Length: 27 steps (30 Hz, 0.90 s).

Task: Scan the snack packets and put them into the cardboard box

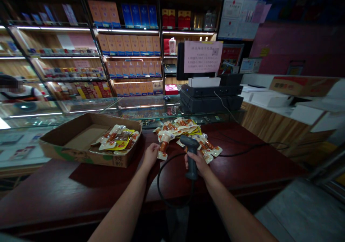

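**Left hand pinches sausage packet; right hand grips scanner**

Obs. 1: the left hand [151, 155] is partly closed, its fingers [156, 147] curled against a vacuum-sealed sausage packet [163, 146]. The packet stands tilted, its lower end on the counter, at the near edge of the heap of packets [178, 128]. Grip looks light; pressure cannot be judged.

Obs. 2: the right hand [195, 164] is closed around the handle of a handheld barcode scanner [192, 155], thumb side up. The scanner head tilts away from the person, toward the heap, and sits just in front of it. No packet is in this hand.

Obs. 3: a black coiled cable [157, 177] loops from the scanner base across the counter [250, 166], on the near side of the heap.

Location notes, relative to the heap: a cardboard tray [81, 155] with more packets lies to its left; a glass display case [145, 103] stands beyond it; a black till [210, 98] sits beyond and right. A person [16, 92] stands far left, well apart.
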Available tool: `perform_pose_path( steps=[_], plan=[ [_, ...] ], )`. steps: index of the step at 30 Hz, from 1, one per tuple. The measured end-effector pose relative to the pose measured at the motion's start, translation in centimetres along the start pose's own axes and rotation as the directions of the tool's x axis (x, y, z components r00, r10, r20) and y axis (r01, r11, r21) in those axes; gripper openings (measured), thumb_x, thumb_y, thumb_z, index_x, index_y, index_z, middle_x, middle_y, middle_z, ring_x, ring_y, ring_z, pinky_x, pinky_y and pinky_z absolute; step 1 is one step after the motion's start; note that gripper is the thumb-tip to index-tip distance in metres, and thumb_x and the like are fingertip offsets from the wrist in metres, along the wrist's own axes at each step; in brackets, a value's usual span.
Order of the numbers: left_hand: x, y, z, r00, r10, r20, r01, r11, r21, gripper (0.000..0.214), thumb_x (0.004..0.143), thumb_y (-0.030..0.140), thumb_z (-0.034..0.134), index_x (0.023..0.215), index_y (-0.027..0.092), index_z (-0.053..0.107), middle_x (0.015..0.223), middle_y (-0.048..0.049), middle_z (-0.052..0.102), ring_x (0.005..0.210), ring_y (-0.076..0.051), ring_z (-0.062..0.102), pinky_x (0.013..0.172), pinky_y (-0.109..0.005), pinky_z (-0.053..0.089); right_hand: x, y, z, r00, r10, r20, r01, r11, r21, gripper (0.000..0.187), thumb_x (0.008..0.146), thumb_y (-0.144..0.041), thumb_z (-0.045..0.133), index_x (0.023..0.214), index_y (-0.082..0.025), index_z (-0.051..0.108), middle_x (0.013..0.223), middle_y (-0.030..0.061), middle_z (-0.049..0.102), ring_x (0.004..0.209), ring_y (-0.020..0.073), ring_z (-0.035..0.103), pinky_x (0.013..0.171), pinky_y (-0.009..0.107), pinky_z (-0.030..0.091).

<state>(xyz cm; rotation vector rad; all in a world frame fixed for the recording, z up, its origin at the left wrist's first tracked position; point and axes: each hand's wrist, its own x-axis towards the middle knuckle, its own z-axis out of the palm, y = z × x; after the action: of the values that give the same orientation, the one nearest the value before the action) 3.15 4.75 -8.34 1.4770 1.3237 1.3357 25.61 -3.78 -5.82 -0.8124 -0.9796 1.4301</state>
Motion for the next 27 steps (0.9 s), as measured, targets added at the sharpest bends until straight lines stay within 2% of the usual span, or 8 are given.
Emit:
perform_pose_path(
  steps=[10,21,27],
  plan=[
    [0.0,-0.2,0.0,1.0,-0.004,0.002,0.004,1.0,-0.028,0.012,0.065,0.028,0.056,0.064,0.017,0.055,0.056,0.0019,0.054,0.053,-0.012,0.049,0.053,-0.022,0.037,0.3,0.2,-0.2,0.999,0.021,-0.025,-0.021,1.0,-0.01,0.036,0.065,-0.041,0.069,0.086,-0.017,0.051,0.052,-0.0038,0.059,0.037,0.0119,0.054,0.037,0.024,0.046],
    [-1.0,1.7,0.3,0.993,0.108,0.05,-0.109,0.994,0.027,0.01,0.07,0.027,0.055,0.067,0.018,0.056,0.06,0.0017,0.057,0.057,-0.013,0.049,0.056,-0.022,0.036,0.1,0.3,0.1,1.0,0.005,-0.02,-0.005,1.0,-0.005,0.034,0.067,-0.039,0.069,0.086,-0.018,0.051,0.052,-0.0044,0.059,0.038,0.0116,0.054,0.037,0.023,0.046],
    [-1.1,1.6,0.3,0.991,0.125,0.045,-0.128,0.99,0.053,0.009,0.07,0.026,0.055,0.067,0.018,0.057,0.062,0.0012,0.058,0.06,-0.014,0.051,0.06,-0.023,0.038,0.2,0.4,-0.1,1.0,0.01,-0.017,-0.01,1.0,-0.006,0.031,0.069,-0.038,0.067,0.087,-0.018,0.051,0.052,-0.0046,0.059,0.038,0.0116,0.053,0.037,0.023,0.046]
  ],
)
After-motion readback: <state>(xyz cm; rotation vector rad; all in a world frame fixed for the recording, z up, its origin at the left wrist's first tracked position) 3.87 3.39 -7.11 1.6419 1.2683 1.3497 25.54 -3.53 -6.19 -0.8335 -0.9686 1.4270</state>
